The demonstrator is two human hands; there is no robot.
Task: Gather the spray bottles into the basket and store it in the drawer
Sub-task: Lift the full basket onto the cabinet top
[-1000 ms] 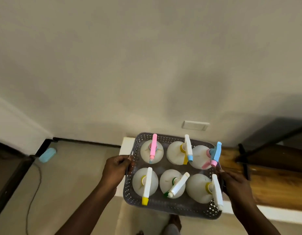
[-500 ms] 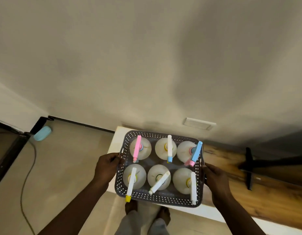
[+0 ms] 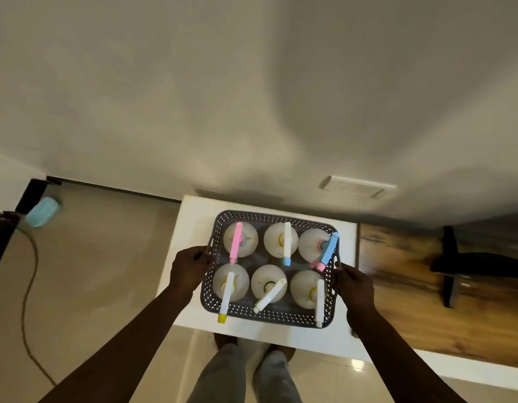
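A grey perforated basket (image 3: 273, 320) holds several white spray bottles, among them one with a pink head (image 3: 236, 242), one with a blue head (image 3: 328, 250) and one with a yellow-tipped head (image 3: 225, 298). My left hand (image 3: 191, 266) grips the basket's left handle. My right hand (image 3: 353, 286) grips its right handle. The basket is over the white top (image 3: 193, 286) of a low cabinet against the wall; whether it touches the top I cannot tell. No open drawer shows.
A wooden surface (image 3: 397, 301) with a black stand (image 3: 452, 271) adjoins the white top on the right. A wall socket plate (image 3: 356, 186) sits above. On the tiled floor at left lie a cable (image 3: 28, 286) and a light blue object (image 3: 44, 211). My feet stand below the cabinet's front edge.
The basket, held in both hands, has moved down and away from me toward the white top. The view has tilted down, so my legs and feet now show.
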